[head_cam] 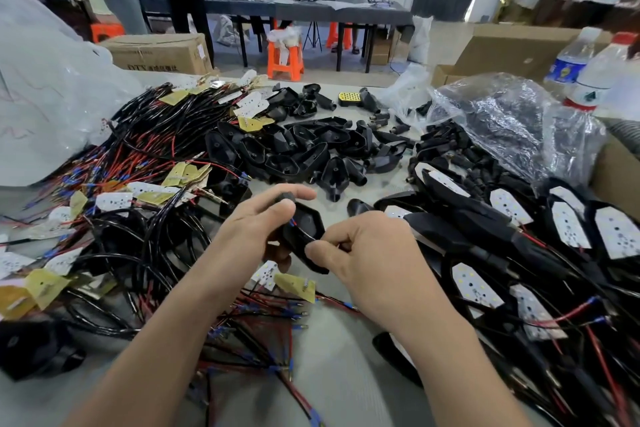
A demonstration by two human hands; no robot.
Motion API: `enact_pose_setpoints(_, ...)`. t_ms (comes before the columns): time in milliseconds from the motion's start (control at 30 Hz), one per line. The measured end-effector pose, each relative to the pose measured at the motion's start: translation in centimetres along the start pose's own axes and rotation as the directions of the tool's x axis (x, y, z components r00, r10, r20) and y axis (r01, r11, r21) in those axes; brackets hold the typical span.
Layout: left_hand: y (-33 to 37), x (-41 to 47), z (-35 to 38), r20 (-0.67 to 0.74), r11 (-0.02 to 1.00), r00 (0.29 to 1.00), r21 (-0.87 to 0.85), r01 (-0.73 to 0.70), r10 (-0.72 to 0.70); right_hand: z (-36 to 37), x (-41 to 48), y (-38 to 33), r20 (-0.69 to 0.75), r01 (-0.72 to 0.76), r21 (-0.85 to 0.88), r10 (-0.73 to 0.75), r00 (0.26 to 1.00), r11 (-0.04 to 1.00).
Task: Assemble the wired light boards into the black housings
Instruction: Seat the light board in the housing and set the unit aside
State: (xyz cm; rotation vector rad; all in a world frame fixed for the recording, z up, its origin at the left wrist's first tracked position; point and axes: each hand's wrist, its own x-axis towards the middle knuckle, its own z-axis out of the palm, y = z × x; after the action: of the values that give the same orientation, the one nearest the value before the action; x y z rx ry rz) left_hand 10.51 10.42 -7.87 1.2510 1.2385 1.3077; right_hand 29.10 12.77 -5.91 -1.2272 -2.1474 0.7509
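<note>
1. Fingers (298, 191) of the left hand (256, 224) curl round the stem end of a black shield-shaped plastic housing (306, 224), thumb on top, holding it in the air above the grey surface (332, 357).
2. Thumb and forefinger of the right hand (363, 253) are pressed together, pinching a thin black sheathed wire (304, 238) at the housing's near rim.
3. Its long axis runs from the stem under the left thumb, far and left, down to a pointed tip near and right. The hollow side faces up.
4. A small white light board (266, 274) hangs just below the housing, between the two wrists. It probably belongs to the pinched wire, though the hands block the link.
5. Seating the board looks like the step in hand. The stem opening lies away from the right fingers, toward the left palm, so the wire must travel along that axis. The right hand is nearer the board and better placed to lift it in.
</note>
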Motion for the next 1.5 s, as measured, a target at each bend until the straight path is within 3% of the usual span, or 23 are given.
enact_pose_setpoints(233,0.3,0.1,0.4,-0.014,0.985,0.999,-0.168,0.038,-0.041,0.6,-0.1,-0.9,-0.248,-0.015,-0.052,0.001,0.969,0.999)
enact_pose_setpoints(367,0.2,0.1,0.5,0.010,0.990,0.998,-0.130,0.056,-0.055,0.8,-0.2,-1.2,-0.227,-0.019,-0.042,0.009,0.974,0.999)
enact_pose_setpoints(533,0.5,-0.3,1.0,0.131,0.970,0.988,-0.220,0.107,-0.080,1.0,-0.3,-1.6,-0.147,0.028,-0.107,-0.044,0.988,0.994)
enact_pose_setpoints(633,0.6,-0.2,1.4,0.065,0.965,0.993,-0.241,0.107,-0.094,1.3,-0.3,-1.2,-0.229,0.049,-0.003,-0.048,0.972,0.999)
enact_pose_setpoints(767,0.6,0.2,1.0,-0.148,0.915,0.964,-0.373,0.151,-0.219,1.6,-0.7,-1.7,-0.314,0.094,0.233,-0.016,0.949,0.968)
enact_pose_setpoints(867,0.5,0.5,0.7,-0.262,0.892,0.928,-0.432,0.131,-0.263,1.5,-0.5,-1.4,-0.295,0.099,0.254,-0.020,0.955,0.962)
enact_pose_setpoints(933,0.7,0.6,0.5,-0.282,0.865,0.921,-0.491,0.101,-0.267,1.6,-0.4,-1.1,-0.288,0.062,0.284,0.023,0.957,0.957)
enact_pose_setpoints(1033,0.9,0.5,-0.1,-0.214,0.803,0.948,-0.593,0.064,-0.234,1.6,-0.2,-1.0,-0.205,-0.030,0.477,0.144,0.968,0.879)
enact_pose_setpoints(1100,0.9,0.3,-0.1,-0.153,0.852,0.974,-0.520,0.066,-0.169,1.4,-0.2,-1.0,-0.094,-0.079,0.564,0.158,0.983,0.822)
enact_pose_setpoints(1233,0.4,0.3,0.7,-0.178,0.947,0.977,-0.317,0.059,-0.120,1.5,-0.1,-0.7,-0.090,-0.078,0.416,0.127,0.988,0.906)
enact_pose_setpoints(1333,0.6,0.4,0.4,-0.258,0.938,0.959,-0.345,0.019,-0.114,1.4,0.0,-0.9,-0.029,-0.078,0.561,0.114,0.993,0.824)
enact_pose_setpoints(1500,1.0,0.6,0.5,-0.273,0.909,0.956,-0.415,-0.020,-0.104,1.2,-0.1,-1.2,-0.134,0.050,0.519,0.023,0.991,0.854)
